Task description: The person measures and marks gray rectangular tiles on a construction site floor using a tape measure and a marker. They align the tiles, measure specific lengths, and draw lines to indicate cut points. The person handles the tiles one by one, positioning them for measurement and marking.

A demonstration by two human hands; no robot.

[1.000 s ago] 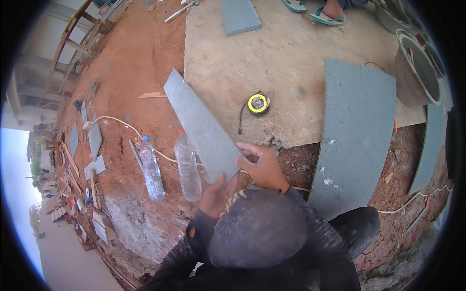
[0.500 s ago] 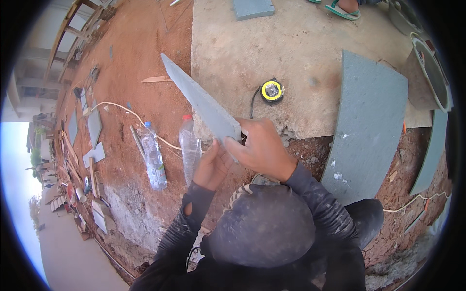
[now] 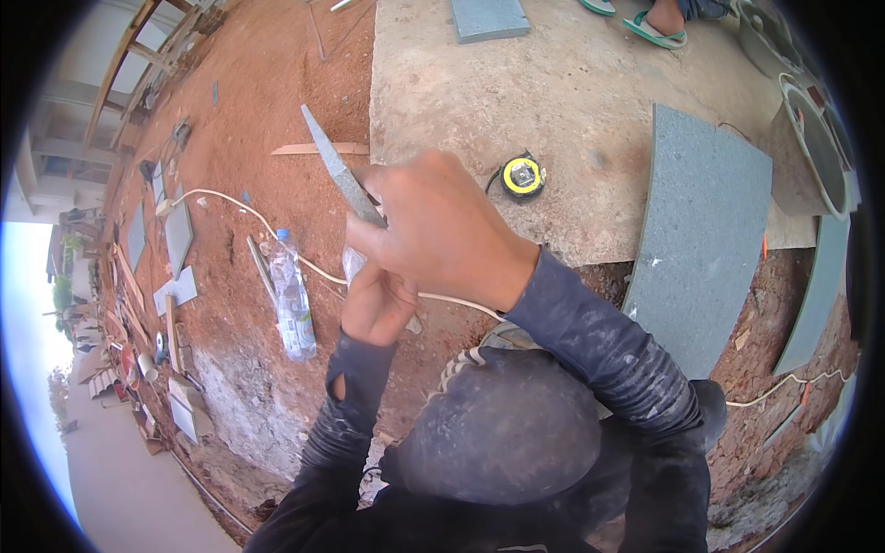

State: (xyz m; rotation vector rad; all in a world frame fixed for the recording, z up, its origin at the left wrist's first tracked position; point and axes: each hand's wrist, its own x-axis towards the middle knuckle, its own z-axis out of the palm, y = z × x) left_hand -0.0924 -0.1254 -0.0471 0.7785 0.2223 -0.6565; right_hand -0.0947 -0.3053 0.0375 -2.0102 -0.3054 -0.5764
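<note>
My right hand (image 3: 438,230) grips a narrow grey stone tile (image 3: 332,157), held raised and tilted so that its thin edge shows. Just below it, my left hand (image 3: 378,304) has its fingers curled at the tile's lower end, largely covered by the right; what they grip is hidden. A yellow-and-black tape measure (image 3: 522,175) lies on the concrete slab (image 3: 572,101) beyond my hands. To their left, a clear bottle with a blue cap (image 3: 293,304) lies near a cream cable (image 3: 240,205). A second bottle is mostly hidden behind my hands.
A large grey tile (image 3: 691,230) lies at the right, beside buckets (image 3: 800,161) and another tile strip (image 3: 811,295). A square tile (image 3: 489,18) and a co-worker's foot in a sandal (image 3: 664,23) are on the concrete. Tile offcuts (image 3: 180,240) and timber litter the red soil at left.
The narrow tile has turned from showing its broad face to nearly edge-on. My right hand has risen up and left, now covering much of my left hand, which moved slightly left.
</note>
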